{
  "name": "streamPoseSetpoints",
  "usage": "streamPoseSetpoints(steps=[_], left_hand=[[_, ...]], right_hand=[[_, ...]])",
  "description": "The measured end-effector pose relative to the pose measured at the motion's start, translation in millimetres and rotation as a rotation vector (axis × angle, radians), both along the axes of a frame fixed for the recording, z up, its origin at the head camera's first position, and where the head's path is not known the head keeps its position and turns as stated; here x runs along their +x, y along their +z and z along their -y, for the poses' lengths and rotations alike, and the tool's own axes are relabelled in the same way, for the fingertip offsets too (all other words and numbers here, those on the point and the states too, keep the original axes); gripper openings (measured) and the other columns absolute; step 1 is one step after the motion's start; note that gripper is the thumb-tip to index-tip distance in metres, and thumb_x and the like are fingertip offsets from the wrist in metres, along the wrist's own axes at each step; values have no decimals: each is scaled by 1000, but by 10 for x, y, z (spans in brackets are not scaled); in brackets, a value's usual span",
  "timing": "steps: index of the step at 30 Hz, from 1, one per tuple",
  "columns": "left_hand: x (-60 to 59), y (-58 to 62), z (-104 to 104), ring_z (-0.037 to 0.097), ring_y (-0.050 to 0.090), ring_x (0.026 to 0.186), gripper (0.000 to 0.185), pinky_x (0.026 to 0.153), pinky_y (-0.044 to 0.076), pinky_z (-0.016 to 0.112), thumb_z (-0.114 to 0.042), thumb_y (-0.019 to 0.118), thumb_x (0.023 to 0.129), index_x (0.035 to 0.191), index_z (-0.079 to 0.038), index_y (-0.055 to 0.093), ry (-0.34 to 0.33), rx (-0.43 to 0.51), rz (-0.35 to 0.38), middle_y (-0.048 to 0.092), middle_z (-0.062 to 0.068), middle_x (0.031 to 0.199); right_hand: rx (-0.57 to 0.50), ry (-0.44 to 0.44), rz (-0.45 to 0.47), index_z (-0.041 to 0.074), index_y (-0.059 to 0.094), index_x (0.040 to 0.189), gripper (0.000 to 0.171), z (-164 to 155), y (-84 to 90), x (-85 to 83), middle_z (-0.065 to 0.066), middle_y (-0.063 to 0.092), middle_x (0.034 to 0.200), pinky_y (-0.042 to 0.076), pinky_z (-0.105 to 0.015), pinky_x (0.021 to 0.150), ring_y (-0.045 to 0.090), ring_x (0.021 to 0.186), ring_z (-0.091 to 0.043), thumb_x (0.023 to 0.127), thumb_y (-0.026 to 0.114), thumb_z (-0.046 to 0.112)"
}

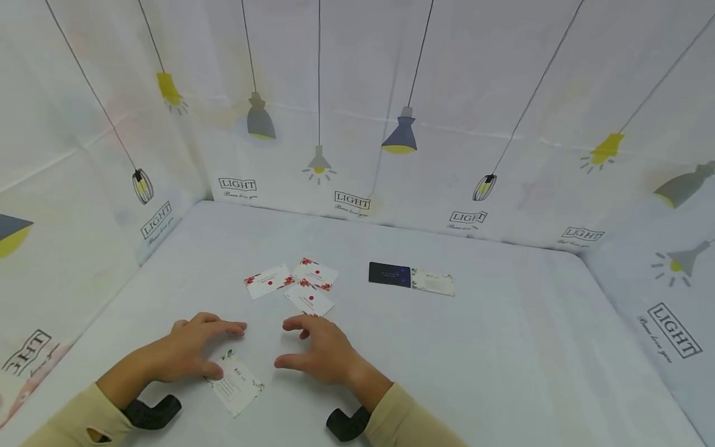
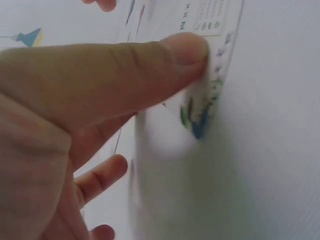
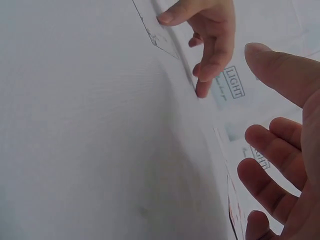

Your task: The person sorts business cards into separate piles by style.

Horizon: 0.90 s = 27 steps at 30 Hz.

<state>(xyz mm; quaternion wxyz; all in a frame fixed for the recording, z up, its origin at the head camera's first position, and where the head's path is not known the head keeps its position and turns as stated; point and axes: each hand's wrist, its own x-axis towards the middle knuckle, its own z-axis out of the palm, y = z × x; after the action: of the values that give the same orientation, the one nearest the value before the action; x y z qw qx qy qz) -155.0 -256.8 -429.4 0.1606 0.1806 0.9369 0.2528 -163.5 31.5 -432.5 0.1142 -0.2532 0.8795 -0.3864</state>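
Note:
A white business card (image 1: 237, 388) with leafy corners and small print lies tilted on the table near me. My left hand (image 1: 192, 349) is over its upper left side, the thumb touching the card and the fingers spread forward. In the left wrist view the thumb lies across the card (image 2: 220, 50), with the other fingers apart from it. My right hand (image 1: 326, 352) hovers to the right of the card, thumb and fingers apart and nothing between them. Just beyond its fingertips is a red-patterned white card (image 1: 310, 300).
Two more red-patterned cards, one to the left (image 1: 268, 282) and one behind (image 1: 317, 272), lie close to the first. Farther right, a dark card (image 1: 389, 274) sits edge to edge with a leafy pale card (image 1: 432, 282). Lamp-printed cloth (image 1: 357, 167) walls the white table (image 1: 503, 347).

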Motion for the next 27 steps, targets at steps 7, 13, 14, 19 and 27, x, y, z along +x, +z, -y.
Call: streamPoseSetpoints(steps=[7, 13, 14, 19, 27], left_hand=[[-49, -74, -88, 31, 40, 122, 56, 90, 32, 54, -36, 86, 75, 126, -29, 66, 21, 23, -43, 54, 1, 126], [-1, -44, -28, 34, 42, 118, 64, 87, 38, 50, -32, 90, 70, 129, -29, 65, 9, 14, -21, 52, 3, 129], [17, -37, -9, 35, 43, 118, 65, 87, 39, 49, -31, 90, 70, 130, -30, 64, 2, 19, -12, 52, 3, 131], [77, -15, 17, 36, 43, 117, 63, 87, 39, 50, -30, 89, 72, 129, -33, 64, -21, 46, 3, 51, 3, 131], [108, -94, 35, 32, 44, 114, 56, 88, 38, 49, -36, 87, 73, 125, -33, 66, -22, 77, -74, 53, 0, 126]], right_hand=[[33, 15, -33, 16, 64, 129, 55, 14, -62, 29, 12, 64, 122, 46, -28, 88, 58, 103, -7, 83, 81, 42], [50, 28, -28, 17, 63, 130, 55, 16, -66, 43, 12, 64, 122, 45, -27, 87, 57, 102, -6, 84, 80, 43], [52, 26, -25, 17, 63, 130, 55, 18, -63, 46, 12, 63, 122, 45, -27, 88, 57, 102, -5, 84, 80, 43], [63, 22, -21, 18, 63, 131, 56, 25, -49, 60, 13, 63, 122, 45, -28, 88, 56, 102, -5, 84, 80, 43], [82, 33, -17, 19, 64, 130, 56, 65, -58, 91, 12, 64, 120, 44, -26, 85, 55, 100, -5, 83, 81, 44]])
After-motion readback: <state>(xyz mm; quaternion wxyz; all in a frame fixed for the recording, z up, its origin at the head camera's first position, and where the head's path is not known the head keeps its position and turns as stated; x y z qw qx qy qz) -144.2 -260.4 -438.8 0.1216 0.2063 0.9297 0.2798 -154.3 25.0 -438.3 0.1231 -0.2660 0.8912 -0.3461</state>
